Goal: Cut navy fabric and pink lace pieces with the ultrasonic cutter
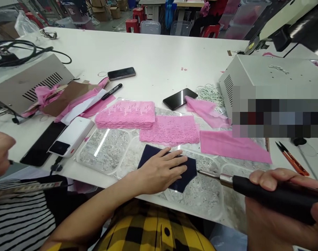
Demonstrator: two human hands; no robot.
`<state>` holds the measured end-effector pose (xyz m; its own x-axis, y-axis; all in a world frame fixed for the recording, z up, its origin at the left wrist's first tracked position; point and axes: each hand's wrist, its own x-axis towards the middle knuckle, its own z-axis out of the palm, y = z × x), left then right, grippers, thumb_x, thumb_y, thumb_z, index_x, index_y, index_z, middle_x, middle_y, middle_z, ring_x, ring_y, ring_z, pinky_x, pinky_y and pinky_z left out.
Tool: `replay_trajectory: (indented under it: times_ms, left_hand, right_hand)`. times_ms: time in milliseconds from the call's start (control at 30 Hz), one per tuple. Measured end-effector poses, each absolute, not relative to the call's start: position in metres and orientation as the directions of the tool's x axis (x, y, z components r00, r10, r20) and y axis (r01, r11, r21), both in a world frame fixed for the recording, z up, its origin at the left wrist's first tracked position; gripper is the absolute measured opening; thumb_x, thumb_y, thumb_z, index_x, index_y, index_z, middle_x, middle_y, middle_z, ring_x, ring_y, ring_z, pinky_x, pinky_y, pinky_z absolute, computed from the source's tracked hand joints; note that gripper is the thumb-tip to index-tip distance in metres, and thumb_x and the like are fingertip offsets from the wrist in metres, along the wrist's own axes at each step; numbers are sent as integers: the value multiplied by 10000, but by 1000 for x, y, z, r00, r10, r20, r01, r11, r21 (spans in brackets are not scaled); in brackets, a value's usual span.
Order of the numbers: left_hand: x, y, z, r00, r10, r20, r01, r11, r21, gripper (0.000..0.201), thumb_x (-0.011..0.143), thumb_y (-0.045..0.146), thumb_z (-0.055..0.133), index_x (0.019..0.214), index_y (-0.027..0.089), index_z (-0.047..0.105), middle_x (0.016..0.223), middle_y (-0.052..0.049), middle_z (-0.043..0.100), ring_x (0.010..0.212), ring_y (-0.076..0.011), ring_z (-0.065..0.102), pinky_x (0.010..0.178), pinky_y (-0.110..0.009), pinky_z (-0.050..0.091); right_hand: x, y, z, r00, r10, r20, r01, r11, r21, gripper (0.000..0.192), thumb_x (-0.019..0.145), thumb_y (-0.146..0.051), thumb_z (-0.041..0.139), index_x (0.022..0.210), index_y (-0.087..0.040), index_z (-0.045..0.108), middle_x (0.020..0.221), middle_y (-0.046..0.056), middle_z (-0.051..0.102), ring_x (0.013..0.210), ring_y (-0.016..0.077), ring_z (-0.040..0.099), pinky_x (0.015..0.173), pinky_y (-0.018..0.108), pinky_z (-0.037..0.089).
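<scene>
One dark navy, flat, angular piece of sheet material (191,170): laid out on a grey stone-patterned mat (104,150), held down. One left hand (161,170): palm down on the navy piece, fingers slightly spread, pinching nothing. One right hand (276,223): fingers wrapped about a black-handled tool with slim metal shaft and pointed tip (274,198); tip at the piece's right-hand edge, touching or just short, cannot tell which. Progress, as judged: placing and steadying done, tool in position; any mark at the edge too small to tell, so work there likely remains. Two folded stacks of pink floral lace (126,115) and one plain pink cloth strip (232,146): beyond the navy piece, no hand on them; finished or waiting, cannot tell
</scene>
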<state>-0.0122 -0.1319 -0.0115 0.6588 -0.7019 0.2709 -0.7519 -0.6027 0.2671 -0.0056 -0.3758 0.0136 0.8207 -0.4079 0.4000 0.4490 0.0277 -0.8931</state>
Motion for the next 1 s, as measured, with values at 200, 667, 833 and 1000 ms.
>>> replay_trajectory:
  times_ms: [200, 667, 833, 1000]
  left_hand:
    - [-19, -138, -17, 618, -720, 316, -784, -597, 172, 279, 979, 234, 458, 1185, 132, 617, 1312, -85, 615, 1275, -235, 523, 1111, -418, 383]
    - [-12, -137, -24, 622, -713, 323, -782, -588, 208, 301, 977, 236, 453, 1232, 146, 583, 1331, -103, 595, 1294, -247, 506, 1125, -474, 352]
    - [-12, -137, -26, 633, -710, 307, -773, -600, 207, 307, 973, 237, 468, 1246, 151, 578, 1341, -106, 588, 1306, -264, 493, 1124, -507, 345]
    - [-12, -136, -27, 630, -708, 320, -775, -602, 193, 294, 973, 231, 466, 1230, 147, 582, 1335, -92, 593, 1299, -273, 498, 1103, -519, 372]
  right_hand:
    - [-6, -371, 18, 808, -415, 418, 470, 28, -882, 153, 696, -218, 420, 747, -224, 564, 700, 25, 494, 480, 171, 422, 483, 380, 393]
    - [3, -354, 14, 811, -374, 450, 463, -58, -884, 222, 733, -172, 333, 848, -225, 516, 792, 44, 466, 536, 180, 450, 551, 384, 425]
    - [4, -355, 14, 811, -357, 463, 462, -94, -882, 183, 747, -204, 333, 839, -233, 488, 787, 39, 436, 538, 182, 431, 543, 382, 414]
    - [4, -353, 17, 801, -440, 406, 421, -69, -904, 179, 728, -184, 346, 808, -226, 501, 757, 42, 439, 538, 179, 437, 526, 378, 417]
